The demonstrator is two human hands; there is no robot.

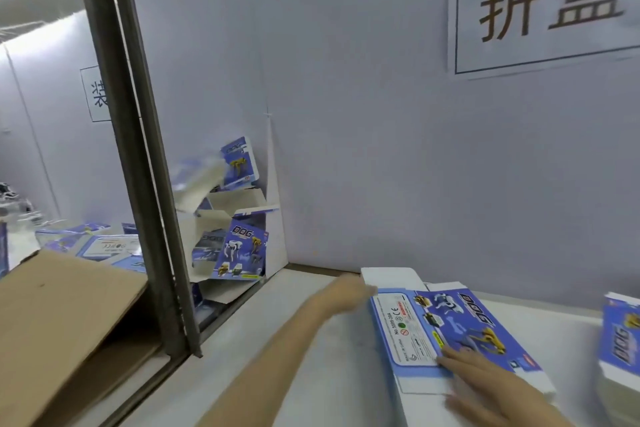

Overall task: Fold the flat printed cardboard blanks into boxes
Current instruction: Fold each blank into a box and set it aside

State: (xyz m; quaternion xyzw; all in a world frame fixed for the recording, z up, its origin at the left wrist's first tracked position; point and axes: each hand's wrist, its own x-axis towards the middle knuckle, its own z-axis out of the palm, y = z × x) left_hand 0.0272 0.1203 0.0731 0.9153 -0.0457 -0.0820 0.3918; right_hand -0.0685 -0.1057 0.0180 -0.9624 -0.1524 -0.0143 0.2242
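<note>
Open, straight-fingered right hand [485,380] is pressing the flat blue printed cardboard blank [433,326]; blurred left hand [348,291] is lying at its far end, grip impossible to tell.

This is a work room where toy boxes get made. A big paper sign [543,10] hangs at one o'clock. Many printed toy boxes [239,246] are piled at ten o'clock.

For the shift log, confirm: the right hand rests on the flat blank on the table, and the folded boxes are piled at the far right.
No. The head view shows the folded boxes piled at the far left, not right. The right hand does rest on the flat blank.
</note>
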